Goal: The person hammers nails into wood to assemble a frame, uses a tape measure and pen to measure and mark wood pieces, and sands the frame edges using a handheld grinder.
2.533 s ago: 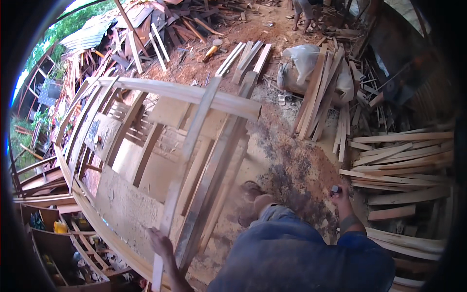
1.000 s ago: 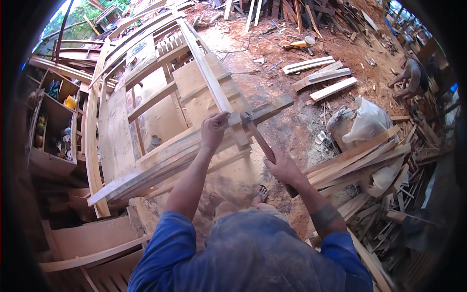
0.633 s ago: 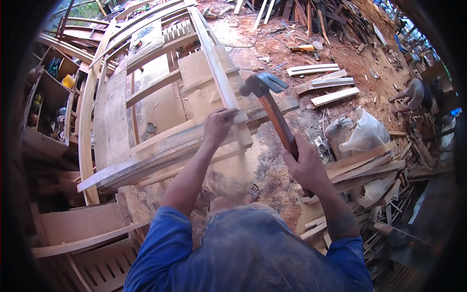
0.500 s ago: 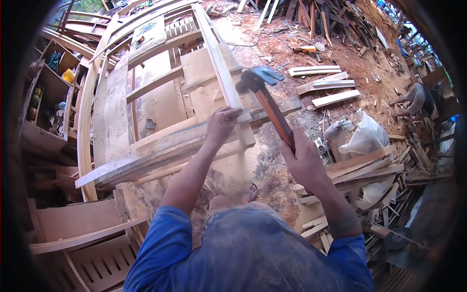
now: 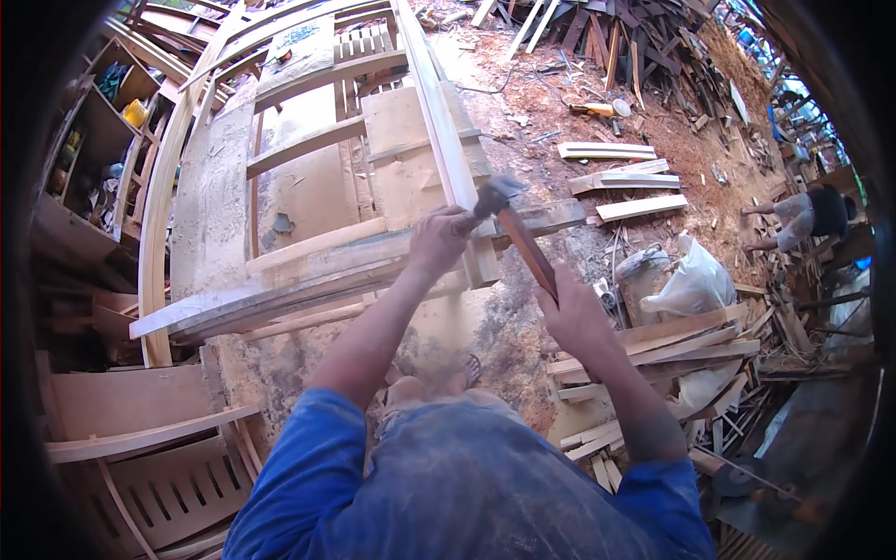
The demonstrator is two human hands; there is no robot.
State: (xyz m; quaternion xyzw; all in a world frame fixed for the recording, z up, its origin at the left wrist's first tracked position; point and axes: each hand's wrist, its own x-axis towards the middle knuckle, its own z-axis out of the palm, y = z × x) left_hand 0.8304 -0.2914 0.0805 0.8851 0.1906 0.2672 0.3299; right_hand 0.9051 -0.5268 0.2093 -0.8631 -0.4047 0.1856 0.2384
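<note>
Lowered since the earlier frame, the dark-headed claw hammer with a reddish-brown wooden handle [image 5: 526,245] has been brought closer to the left hand [image 5: 441,241]. Its handle is gripped by the right hand [image 5: 574,315], the fingers wrapped round it. The left hand is held curled where a long pale wooden beam [image 5: 437,121] is crossed by a weathered greyish plank [image 5: 299,280]; whether anything is pinched there cannot be told.
</note>
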